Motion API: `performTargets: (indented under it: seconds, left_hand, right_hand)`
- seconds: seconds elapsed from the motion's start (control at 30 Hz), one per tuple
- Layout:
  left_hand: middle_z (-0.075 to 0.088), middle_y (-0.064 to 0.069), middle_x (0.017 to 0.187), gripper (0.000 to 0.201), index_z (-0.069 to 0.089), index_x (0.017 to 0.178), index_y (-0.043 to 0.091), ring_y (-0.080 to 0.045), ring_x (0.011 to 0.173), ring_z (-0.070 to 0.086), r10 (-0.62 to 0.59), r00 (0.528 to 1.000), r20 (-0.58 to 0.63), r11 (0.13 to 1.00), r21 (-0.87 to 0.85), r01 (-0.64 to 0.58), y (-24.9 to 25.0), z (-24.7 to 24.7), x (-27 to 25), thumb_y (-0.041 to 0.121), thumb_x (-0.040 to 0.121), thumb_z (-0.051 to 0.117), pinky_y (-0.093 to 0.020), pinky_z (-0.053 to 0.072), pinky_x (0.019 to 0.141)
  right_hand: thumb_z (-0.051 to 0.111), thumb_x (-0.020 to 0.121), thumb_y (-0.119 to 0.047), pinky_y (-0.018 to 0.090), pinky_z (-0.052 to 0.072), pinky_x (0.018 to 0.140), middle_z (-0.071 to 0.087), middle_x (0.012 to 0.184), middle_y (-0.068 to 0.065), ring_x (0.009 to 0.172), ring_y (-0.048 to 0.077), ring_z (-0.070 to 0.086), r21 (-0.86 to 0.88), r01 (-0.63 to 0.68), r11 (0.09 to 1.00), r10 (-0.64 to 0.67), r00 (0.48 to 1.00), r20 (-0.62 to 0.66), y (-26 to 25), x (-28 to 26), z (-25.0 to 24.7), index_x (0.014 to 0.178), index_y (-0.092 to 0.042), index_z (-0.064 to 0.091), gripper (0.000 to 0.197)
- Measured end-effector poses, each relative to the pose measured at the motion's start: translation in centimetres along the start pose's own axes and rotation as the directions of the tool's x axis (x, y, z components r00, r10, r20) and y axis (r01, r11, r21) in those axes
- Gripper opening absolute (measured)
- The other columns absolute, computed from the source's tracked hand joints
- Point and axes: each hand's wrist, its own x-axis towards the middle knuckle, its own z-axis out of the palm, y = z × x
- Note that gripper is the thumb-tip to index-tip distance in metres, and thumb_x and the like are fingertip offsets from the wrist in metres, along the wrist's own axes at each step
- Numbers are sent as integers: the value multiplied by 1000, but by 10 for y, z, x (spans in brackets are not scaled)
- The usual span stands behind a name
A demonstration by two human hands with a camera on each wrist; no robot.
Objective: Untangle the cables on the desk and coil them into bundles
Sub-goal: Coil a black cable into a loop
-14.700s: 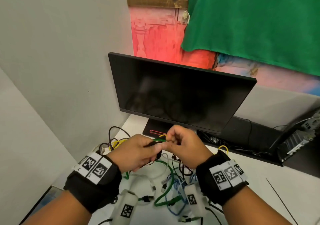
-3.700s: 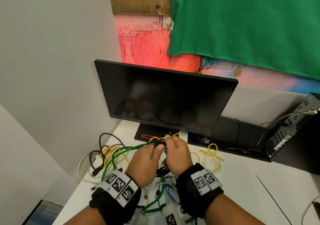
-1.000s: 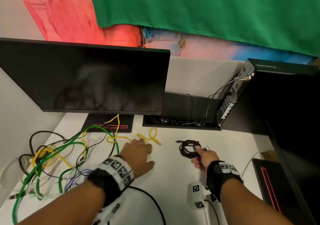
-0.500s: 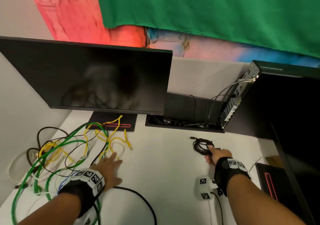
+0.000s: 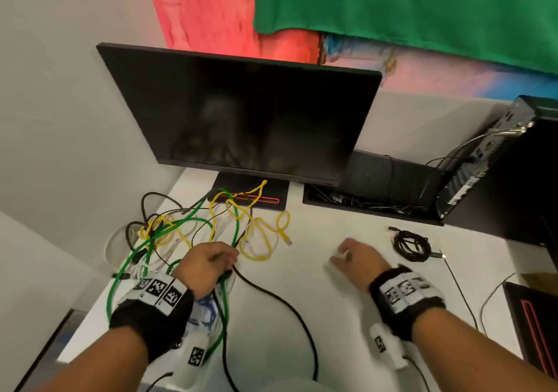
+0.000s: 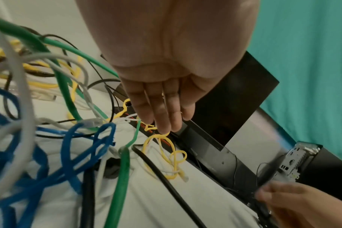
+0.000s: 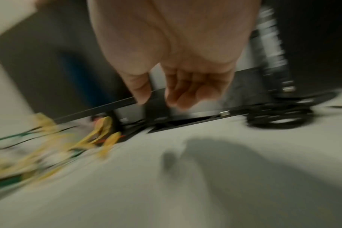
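Observation:
A tangle of green (image 5: pixel 142 246), yellow (image 5: pixel 265 237), white, black and blue cables lies on the left of the white desk (image 5: pixel 341 325). My left hand (image 5: pixel 229 257) hovers over the tangle's right edge. In the left wrist view its fingers (image 6: pixel 164 123) are straight and together, with the tips at a yellow cable loop (image 6: pixel 166 148). A thick black cable (image 5: pixel 271 295) runs from under this hand toward the front edge. My right hand (image 5: pixel 338 255) is blurred, loosely curled and holds nothing. A coiled black cable bundle (image 5: pixel 410 245) lies to its right.
A dark monitor (image 5: pixel 241 113) on a black base (image 5: pixel 250 193) stands behind the tangle, with a wall close on the left. A cable slot (image 5: pixel 362 207) and a black computer tower (image 5: pixel 498 174) sit at the back right. A thin grey wire (image 5: pixel 489 295) trails at the right.
My right hand has let go of the black coil, which now lies on the desk, and has swung left. My left hand has slid right along the tangle's edge.

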Motion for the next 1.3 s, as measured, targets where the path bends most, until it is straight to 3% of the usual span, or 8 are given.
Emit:
performTargets:
  seconds: [0.17, 0.4, 0.57, 0.7, 0.87, 1.0, 1.13, 1.3]
  left_hand:
    - [71, -24, 98, 28, 69, 101, -4, -31, 89, 65, -24, 1000, -2, 999, -47, 24, -6, -13, -9, -16, 91, 45, -16, 51, 75]
    - [50, 2, 136, 52, 60, 129, 25, -14, 124, 47, 224, 958, 180, 917, 294, -270, -17, -27, -10, 2, 82, 63, -31, 39, 107]
    - [52, 10, 136, 15, 65, 82, 37, -18, 127, 44, 340, 940, 5, 887, 332, -322, 3, -44, 10, 25, 82, 73, -42, 36, 107]
    - [53, 11, 133, 19, 58, 80, 41, -12, 125, 43, 402, 914, -61, 897, 228, -379, 25, -63, 19, 29, 87, 70, -34, 35, 106]
    - [61, 11, 91, 6, 56, 94, 32, -10, 87, 55, 473, 879, 52, 828, 313, -464, 72, -59, 16, 35, 96, 52, -30, 43, 77]
    - [60, 6, 89, 16, 58, 98, 23, -14, 87, 55, 543, 822, 172, 706, 437, -558, 100, -42, 12, 35, 98, 48, -28, 41, 74]
    - [62, 6, 80, 9, 58, 87, 24, -1, 75, 54, 523, 836, 163, 787, 283, -548, 96, -32, 22, 26, 95, 54, -19, 43, 67]
    - [63, 3, 81, 21, 64, 84, 24, -8, 77, 55, 387, 912, 138, 814, 413, -408, 41, -47, 49, 39, 95, 56, -26, 42, 72]
  right_hand:
    - [60, 83, -62, 30, 45, 95, 60, 123, 0, 113, 21, 58, -97, 263, 960, -234, 942, 240, -86, -21, 85, 128, -23, 58, 59]
    - [52, 100, -21, 30, 45, 83, 62, 102, 2, 93, 21, 57, 140, 482, 865, -500, 850, 163, -144, -52, 73, 107, -16, 66, 15]
    - [53, 93, -20, 21, 48, 66, 58, 79, -16, 65, 6, 57, 382, 603, 700, -656, 755, 10, -165, -86, 1, 88, -30, 63, 14]
    - [65, 83, -39, 22, 39, 63, 57, 69, -7, 65, 5, 48, 534, 624, 571, -649, 741, -172, -150, -100, -49, 77, -29, 65, 12]
    - [67, 82, -58, 25, 38, 60, 54, 63, -13, 59, 4, 47, 288, 570, 770, -514, 821, -249, -127, -88, -66, 70, -23, 61, 38]
    - [56, 79, -61, 11, 43, 78, 63, 98, -24, 94, -4, 57, -33, 546, 837, -536, 808, -246, -145, -84, -74, 111, -40, 62, 39]
    - [59, 87, -55, 30, 45, 60, 59, 67, -9, 64, 7, 54, -70, 569, 819, -573, 803, -164, -185, -82, -62, 82, -25, 60, 31]
    - [68, 82, -44, 17, 35, 52, 54, 55, -9, 51, 0, 44, 474, 759, 446, -595, 647, -477, -180, -94, -90, 69, -22, 68, 26]
